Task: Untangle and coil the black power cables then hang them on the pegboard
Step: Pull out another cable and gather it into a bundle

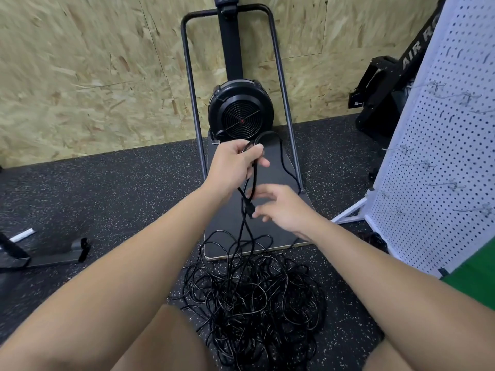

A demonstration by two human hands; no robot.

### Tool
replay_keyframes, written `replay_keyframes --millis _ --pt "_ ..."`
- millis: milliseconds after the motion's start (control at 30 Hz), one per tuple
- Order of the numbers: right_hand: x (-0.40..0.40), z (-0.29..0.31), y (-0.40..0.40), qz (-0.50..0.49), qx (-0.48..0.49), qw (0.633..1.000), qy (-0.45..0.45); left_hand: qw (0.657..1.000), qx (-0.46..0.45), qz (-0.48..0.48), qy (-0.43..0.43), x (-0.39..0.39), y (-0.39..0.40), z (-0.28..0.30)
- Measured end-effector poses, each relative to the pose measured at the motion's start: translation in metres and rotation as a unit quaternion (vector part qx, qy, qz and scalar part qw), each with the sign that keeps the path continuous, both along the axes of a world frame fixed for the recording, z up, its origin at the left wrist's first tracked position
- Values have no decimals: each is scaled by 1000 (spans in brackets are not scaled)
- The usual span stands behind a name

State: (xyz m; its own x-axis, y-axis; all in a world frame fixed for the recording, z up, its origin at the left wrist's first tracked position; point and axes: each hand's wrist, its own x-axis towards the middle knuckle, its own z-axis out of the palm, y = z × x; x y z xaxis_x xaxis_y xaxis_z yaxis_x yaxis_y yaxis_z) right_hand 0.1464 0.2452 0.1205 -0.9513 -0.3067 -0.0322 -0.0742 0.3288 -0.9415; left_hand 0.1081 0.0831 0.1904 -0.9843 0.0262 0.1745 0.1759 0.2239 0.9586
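A big tangle of black power cables [254, 295] lies on the speckled floor between my knees. My left hand [235, 164] is raised above it and grips a few looped strands of black cable [281, 153], which arch over the hand and trail down to the pile. Lower and to the right, my right hand [281, 207] has relaxed fingers whose tips touch a black plug [247, 207] hanging on those strands. The white pegboard [439, 156] with metal hooks stands at the right.
A black fan machine [241, 113] on a dark platform [227, 223] with a metal frame stands straight ahead against a chipboard wall. Another black machine [383, 89] leans at the back right. A grey metal foot [53, 255] lies at the left.
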Motion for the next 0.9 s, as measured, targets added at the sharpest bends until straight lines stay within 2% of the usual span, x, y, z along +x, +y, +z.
replay_keyframes --millis 200,267,367,467,600,700,767,833,900 --pt "4 8 7 2 45 997 63 999 -28 -9 -15 7 -7 -1" --pt "6 18 10 -21 27 996 81 999 -45 -16 -20 11 -12 -6" --pt "2 35 16 -80 -58 990 102 996 -81 -33 -22 21 -21 -25" --pt "-11 58 23 -129 -178 971 91 991 -86 -94 -47 35 -26 -47" --pt "-27 90 31 -111 -395 911 37 984 -101 -133 -70 49 -22 -74" --pt "-31 91 37 -112 -463 879 16 990 -83 -95 -56 47 -21 -77" --pt "-28 72 40 -147 -406 902 1 996 -46 -61 -40 40 -21 -66" --pt "-20 42 38 -176 -249 952 -3 998 -4 -51 -24 35 -19 -47" --pt "-5 14 31 -145 -100 984 -31 998 18 -52 -28 29 -12 -32"
